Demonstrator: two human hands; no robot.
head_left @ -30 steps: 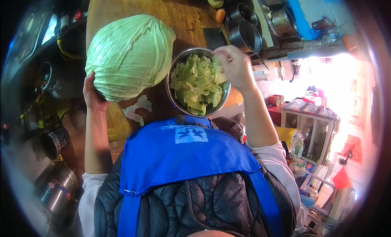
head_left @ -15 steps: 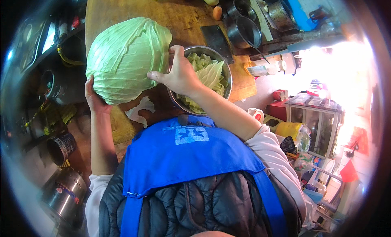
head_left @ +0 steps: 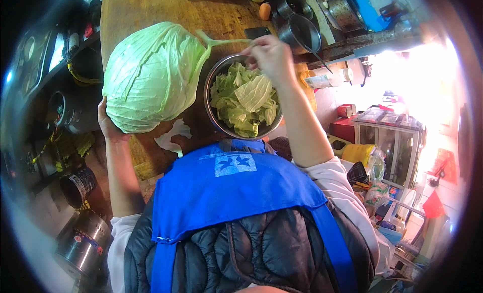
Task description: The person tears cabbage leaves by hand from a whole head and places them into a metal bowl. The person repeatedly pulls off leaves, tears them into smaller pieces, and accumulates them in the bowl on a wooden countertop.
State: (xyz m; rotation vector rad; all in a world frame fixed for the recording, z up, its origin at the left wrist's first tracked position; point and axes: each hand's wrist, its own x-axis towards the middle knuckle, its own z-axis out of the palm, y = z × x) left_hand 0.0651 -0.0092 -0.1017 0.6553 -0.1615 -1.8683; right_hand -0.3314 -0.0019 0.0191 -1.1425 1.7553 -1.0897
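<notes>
While the left hand (head_left: 111, 126) grasps the big cabbage (head_left: 151, 79) low on its left side, over the wooden table (head_left: 151, 6), the right hand (head_left: 269, 54) pinches a thin leaf (head_left: 227, 42) stretching from it, near a metal bowl (head_left: 216, 66) of torn leaves (head_left: 241, 104).

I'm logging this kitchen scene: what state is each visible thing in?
Cabbage, large, mostly whole
Leaf strip, stretched between cabbage and right hand
Left hand, cupped against the cabbage
Right hand, fingers curled at the strip's end
Metal bowl, uncovered, well filled
Leaf pieces, torn, heaped in the bowl
</notes>
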